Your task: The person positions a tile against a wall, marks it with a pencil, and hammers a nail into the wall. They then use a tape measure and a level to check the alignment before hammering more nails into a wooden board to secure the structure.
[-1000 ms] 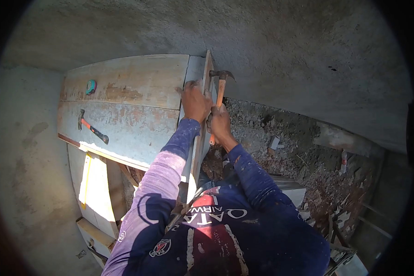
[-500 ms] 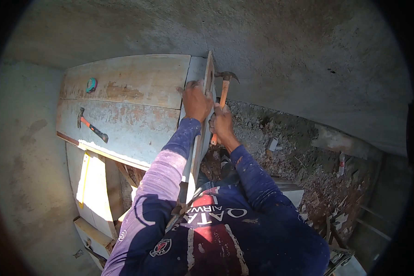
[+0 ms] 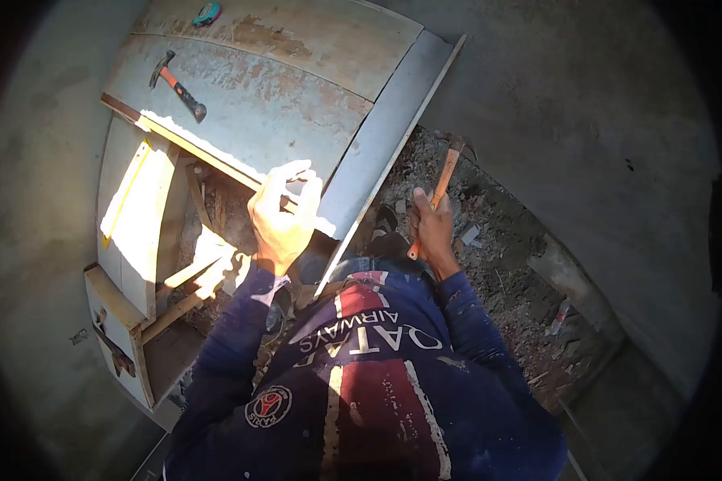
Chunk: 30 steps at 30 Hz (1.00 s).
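Note:
My right hand [image 3: 434,228] is wrapped round the orange handle of a claw hammer [image 3: 445,178], whose head points up and away, over the rubble floor. My left hand [image 3: 283,216] is raised near the sunlit front edge of the panelled platform [image 3: 257,104], its fingers apart and nothing seen in them. Between my hands a long thin board [image 3: 401,152] stands on edge along the platform's right side. A second hammer [image 3: 176,86], with a red and black handle, lies on the panels. Beyond it is a teal tape measure [image 3: 207,14].
Rubble [image 3: 489,264] covers the ground at the right, with a plastic bottle [image 3: 560,317] near the wall. Wooden braces [image 3: 186,309] and a box-like frame [image 3: 120,341] stand at the lower left. A concrete wall [image 3: 586,120] rises behind.
My left hand has left the upright board and moved toward me, opening in sunlight. My right hand and its hammer have moved right, away from the board. The view has turned and shifted.

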Motion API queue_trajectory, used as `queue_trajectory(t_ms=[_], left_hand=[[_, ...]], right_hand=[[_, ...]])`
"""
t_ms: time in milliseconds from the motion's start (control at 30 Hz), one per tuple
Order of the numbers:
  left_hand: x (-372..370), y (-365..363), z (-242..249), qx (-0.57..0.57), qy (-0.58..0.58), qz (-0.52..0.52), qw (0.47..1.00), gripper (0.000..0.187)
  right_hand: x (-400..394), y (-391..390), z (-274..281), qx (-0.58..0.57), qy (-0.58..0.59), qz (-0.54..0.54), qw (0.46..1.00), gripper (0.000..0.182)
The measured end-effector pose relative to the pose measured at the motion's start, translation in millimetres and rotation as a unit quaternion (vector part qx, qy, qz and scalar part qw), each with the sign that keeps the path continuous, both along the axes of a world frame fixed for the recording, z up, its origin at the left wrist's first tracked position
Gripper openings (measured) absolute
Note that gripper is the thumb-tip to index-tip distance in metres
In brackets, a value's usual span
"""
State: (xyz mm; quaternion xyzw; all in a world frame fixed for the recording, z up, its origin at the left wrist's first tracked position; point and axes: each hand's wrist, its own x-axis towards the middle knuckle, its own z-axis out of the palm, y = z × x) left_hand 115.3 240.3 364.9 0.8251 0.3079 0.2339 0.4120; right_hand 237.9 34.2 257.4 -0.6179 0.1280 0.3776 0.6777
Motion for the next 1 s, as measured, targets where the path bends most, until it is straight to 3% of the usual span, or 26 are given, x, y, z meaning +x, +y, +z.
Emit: queue_trajectory(t_ms=[67, 100, 167, 267, 400, 600, 700, 767, 867, 967, 1000], left_hand=[[-47, -9, -4, -0.061, -0.005, 0.021, 0.998, 0.023], [-72, -14, -13, -0.052, 0.047, 0.03, 0.997, 0.022], [-110, -27, -28, -0.109, 0.067, 0.023, 0.992, 0.029], [-141, -52, -38, -0.17, 0.082, 0.011, 0.982, 0.042], [-157, -73, -51, -0.266, 0.029, 0.04, 0.963, 0.045], [-186, -83, -69, -0.239, -0.034, 0.075, 0.968, 0.03], [-212, -76, -78, -0.161, 0.004, 0.156, 0.975, 0.019], [-234, -71, -102, -0.155, 0.014, 0.21, 0.965, 0.02], [-250, -50, -122, -0.273, 0.007, 0.226, 0.935, 0.021], [-280, -30, -152, -0.369, 0.012, 0.215, 0.904, 0.023], [-294, -25, -177, -0.218, -0.024, 0.205, 0.954, 0.02]], right_hand=[[-12, -3, 3, -0.001, 0.007, 0.018, 1.0, 0.025], [-16, -5, 3, -0.011, -0.001, 0.032, 0.999, 0.025], [-21, -6, 6, -0.022, -0.014, 0.053, 0.998, 0.025], [-27, -6, 11, -0.028, 0.003, 0.056, 0.998, 0.024], [-29, -8, 19, -0.043, -0.014, 0.045, 0.998, 0.023], [-27, -11, 33, -0.05, -0.15, 0.051, 0.986, 0.025], [-28, 1, 63, -0.09, -0.3, 0.053, 0.948, 0.03], [-18, 14, 76, -0.088, -0.388, 0.138, 0.907, 0.025], [-16, 64, 107, -0.15, -0.486, 0.278, 0.815, 0.029], [-32, 132, 97, -0.217, -0.511, 0.301, 0.775, 0.029], [-35, 154, 88, -0.281, -0.511, 0.31, 0.751, 0.032]])
